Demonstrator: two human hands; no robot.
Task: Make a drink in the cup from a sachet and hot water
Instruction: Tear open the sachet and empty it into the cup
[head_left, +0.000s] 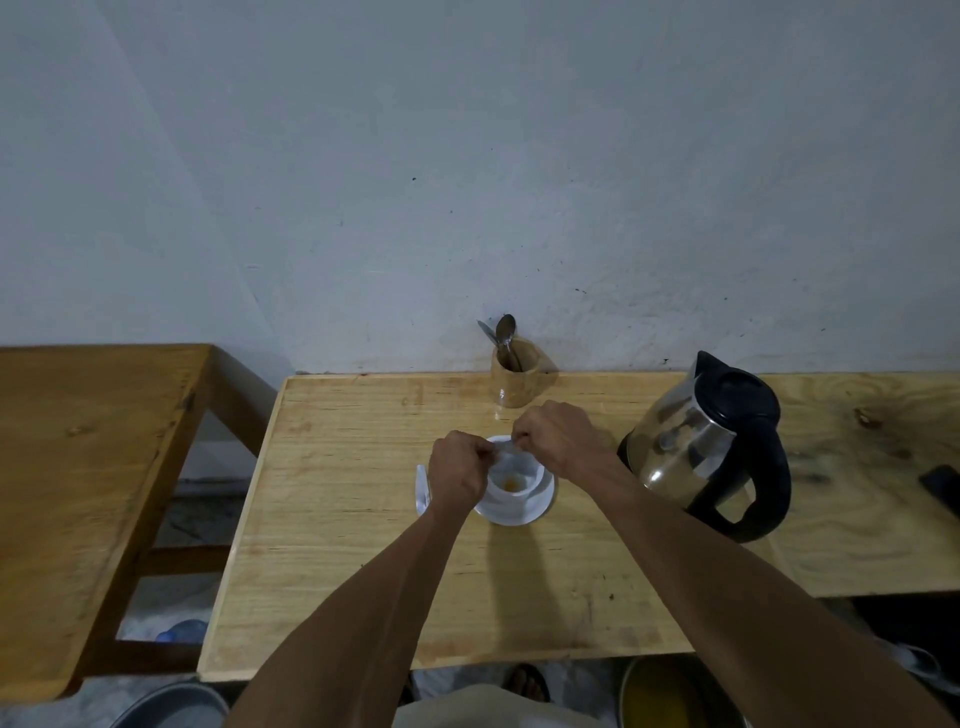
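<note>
Apparently mid-pour: sachet (503, 446) held over the cup (514, 480), water not yet added.

Both hands were closed in a pinch on a small white sachet stretched between them, left hand (458, 474) at one end, right hand (558, 439) at the other, directly above the white cup. The cup stood on a white saucer (519, 512) near the middle of the light wooden table (363, 545). I saw a small tan patch at the cup's bottom, powder by my guess; no liquid showed. I judged the tipping-in nearly done, with pouring and stirring left. Count: one cup, one saucer, one sachet, one steel kettle (701, 441) with lid down, just right of the cup; one wooden holder (517, 376) by the wall with one spoon (505, 332) plus a second utensil; one white object left of the saucer, partly hidden.
</note>
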